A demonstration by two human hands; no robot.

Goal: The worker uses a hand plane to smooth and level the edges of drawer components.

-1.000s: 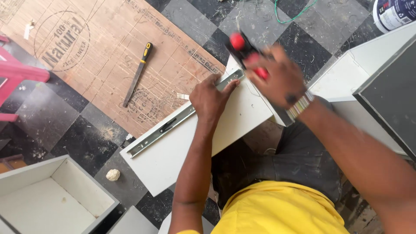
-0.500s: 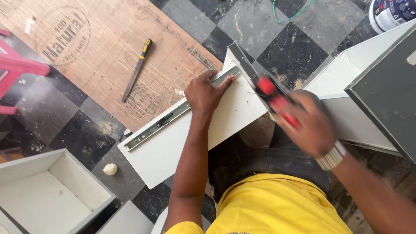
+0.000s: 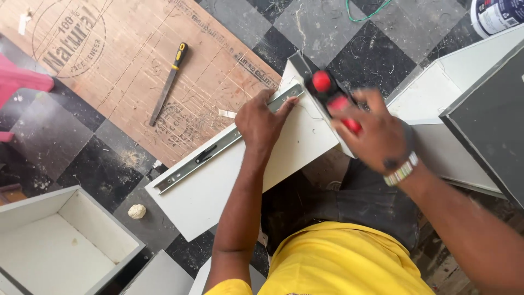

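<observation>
A white board (image 3: pixel 240 175) lies tilted across my lap, with a metal drawer slide (image 3: pixel 218 148) along its upper edge. My left hand (image 3: pixel 262 121) presses down on the slide near its right end. My right hand (image 3: pixel 376 136) grips a black tool with red parts (image 3: pixel 327 93), blurred by motion, at the board's far right end. A beaded band sits on my right wrist.
A chisel with a yellow-black handle (image 3: pixel 170 82) lies on a plywood sheet (image 3: pixel 136 71) on the checkered floor. A white open drawer box (image 3: pixel 60 246) sits bottom left. White cabinet panels (image 3: pixel 464 109) stand right. A paint tub (image 3: pixel 496 13) is top right; a pink stool (image 3: pixel 22 87) at the left.
My right hand with the red-and-black tool swung down to the right, then came back up to the board's end. My left hand stayed on the slide.
</observation>
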